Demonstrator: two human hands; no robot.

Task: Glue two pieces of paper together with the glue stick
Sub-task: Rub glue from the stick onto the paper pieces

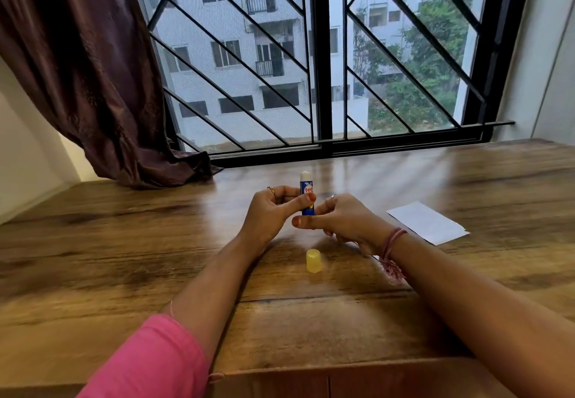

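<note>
Pink sleeve [149, 357] nearest. Uncapped glue stick [306, 193] is held upright above the table [124, 257] by left hand [273, 210] and right hand [345, 220], fingers curled round it (yellow cap [313, 260] set down). Likely winding up; white paper [427, 222], to the right, needs coating next.

A glossy brown wood-grain table [124, 257] fills the lower half of the frame. Upper left, a dark purple fabric curtain [77, 64] drapes down onto the table's far edge. Across the top centre, a black-framed window with diagonal metal bars [320, 55] shows a pale apartment block [236, 33] and green trees [435, 64] outside.
</note>
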